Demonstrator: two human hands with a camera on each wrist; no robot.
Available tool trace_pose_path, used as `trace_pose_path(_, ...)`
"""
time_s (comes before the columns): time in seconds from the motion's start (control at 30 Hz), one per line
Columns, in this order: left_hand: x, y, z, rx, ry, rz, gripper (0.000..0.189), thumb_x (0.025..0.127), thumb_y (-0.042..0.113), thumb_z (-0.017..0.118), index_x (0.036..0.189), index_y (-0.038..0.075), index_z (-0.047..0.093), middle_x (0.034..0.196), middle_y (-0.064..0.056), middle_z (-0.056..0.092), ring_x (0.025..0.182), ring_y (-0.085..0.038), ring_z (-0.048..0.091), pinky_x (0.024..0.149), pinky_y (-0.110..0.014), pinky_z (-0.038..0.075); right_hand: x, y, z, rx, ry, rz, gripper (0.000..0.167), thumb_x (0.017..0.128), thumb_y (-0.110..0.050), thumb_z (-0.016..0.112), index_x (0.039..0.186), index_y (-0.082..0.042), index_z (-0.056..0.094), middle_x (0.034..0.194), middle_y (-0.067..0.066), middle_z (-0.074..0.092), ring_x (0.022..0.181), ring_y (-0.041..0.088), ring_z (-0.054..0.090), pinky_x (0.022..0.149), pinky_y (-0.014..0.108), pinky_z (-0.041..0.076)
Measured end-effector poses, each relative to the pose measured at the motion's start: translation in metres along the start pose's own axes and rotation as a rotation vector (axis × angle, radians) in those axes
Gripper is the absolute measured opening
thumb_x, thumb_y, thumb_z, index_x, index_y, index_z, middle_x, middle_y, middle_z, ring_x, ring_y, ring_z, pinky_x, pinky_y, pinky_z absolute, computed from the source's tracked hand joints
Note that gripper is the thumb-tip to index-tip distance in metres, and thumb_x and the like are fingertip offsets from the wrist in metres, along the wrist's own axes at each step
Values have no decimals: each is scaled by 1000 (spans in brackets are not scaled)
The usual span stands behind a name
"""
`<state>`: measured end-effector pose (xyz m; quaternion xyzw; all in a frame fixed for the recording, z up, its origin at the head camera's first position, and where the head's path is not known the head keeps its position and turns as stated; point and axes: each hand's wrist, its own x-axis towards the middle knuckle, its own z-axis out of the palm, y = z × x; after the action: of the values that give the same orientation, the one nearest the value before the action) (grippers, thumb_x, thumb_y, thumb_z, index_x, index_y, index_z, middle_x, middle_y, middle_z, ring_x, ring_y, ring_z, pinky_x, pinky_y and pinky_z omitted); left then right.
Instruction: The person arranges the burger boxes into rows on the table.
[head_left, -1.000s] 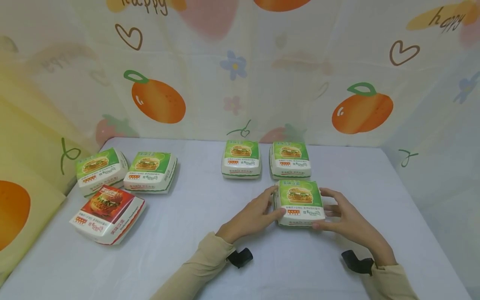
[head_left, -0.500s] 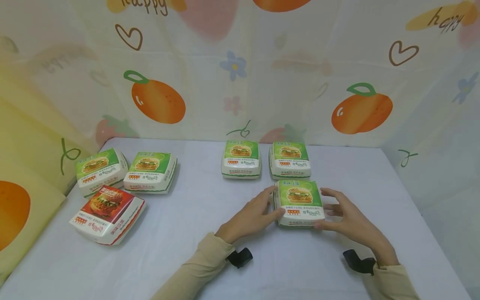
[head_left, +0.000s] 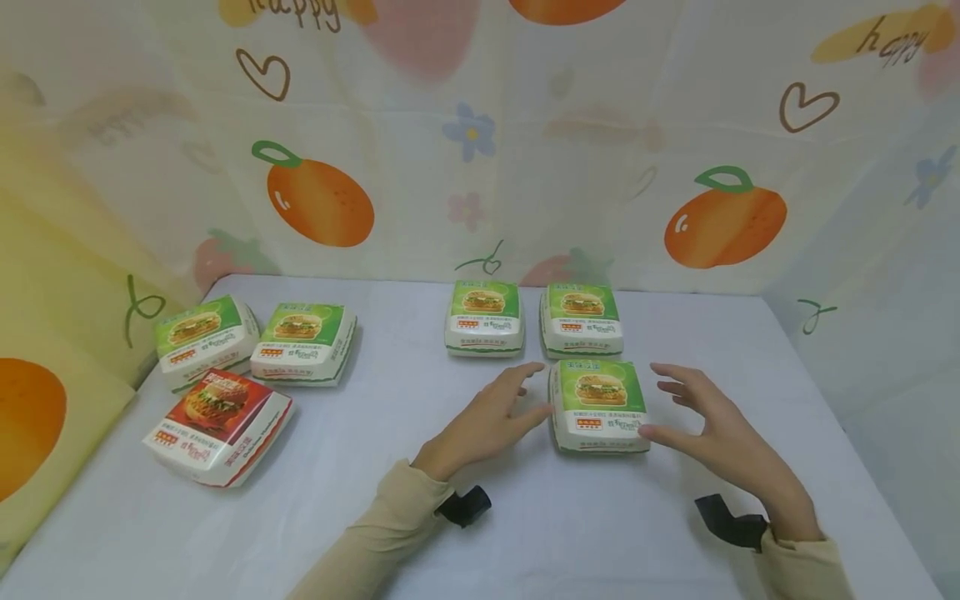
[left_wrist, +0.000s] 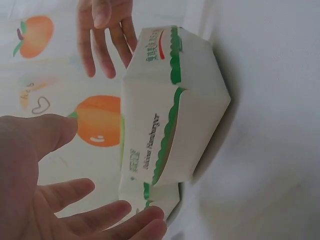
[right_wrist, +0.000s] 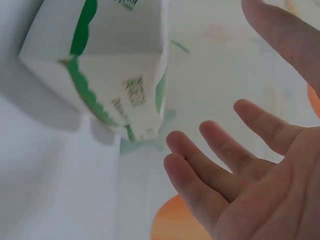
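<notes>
The near green burger box [head_left: 600, 406] sits upright on the white-covered bench [head_left: 360, 500], right of centre, in the gap between the two hands. It lies to the right of the left hand [head_left: 480, 427] and to the left of the right hand [head_left: 720, 433]. Seen from above it is roughly square, with no clear long axis. Both thumbs come close to its sides; which hand is nearer I cannot tell.

The left fingers are spread and slightly bent, holding nothing. The right fingers are likewise parted and loose, with nothing in them; the right wrist view shows a gap between them and the box.

The containers are all closed cartons, so their contents are hidden. Just beyond the near box is the far right green box [head_left: 581, 321], with the far middle green box [head_left: 485, 319] beside it, a narrow gap between. Well apart at the left are a turned green box [head_left: 207, 340], a straighter green box [head_left: 303, 343] to its right, and, nearer, a slanted red burger box [head_left: 217, 427].
</notes>
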<state>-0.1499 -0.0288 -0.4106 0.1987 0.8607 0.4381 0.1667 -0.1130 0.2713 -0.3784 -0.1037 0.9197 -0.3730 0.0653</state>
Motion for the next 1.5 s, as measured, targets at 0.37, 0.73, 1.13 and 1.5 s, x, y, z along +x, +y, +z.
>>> trace_pose_path(0.37,-15,-5,-25,37,95,12,59,100,41,57,152,25,36,155,0,42,133,-26,51,106,-46,47,12,-22,10,27,26,-104,73,87,-29,77,146,-9,40,148,15,43,131,39,49,107,58,42)
trace_pose_path(0.73,-36,-10,-50,72,203,59,57,99,35,60,150,21,40,150,-2,46,129,-30,55,104,-49,48,25,-41,29,110,11,-183,66,89,-25,75,145,-10,42,145,15,46,132,39,48,107,61,40)
trace_pose_path(1.13,-57,-18,-78,134,327,131,56,98,28,62,148,13,42,147,-10,50,126,-32,57,103,-50,49,36,-64,53,119,16,-215,62,90,-25,75,143,-16,46,146,7,46,132,36,48,107,58,42)
trace_pose_path(1.5,-68,-28,-101,139,403,90,55,98,24,63,147,11,43,148,-11,48,128,-36,55,105,-53,47,49,-83,75,123,25,-254,59,88,-24,76,140,-14,50,142,7,51,130,32,51,106,54,45)
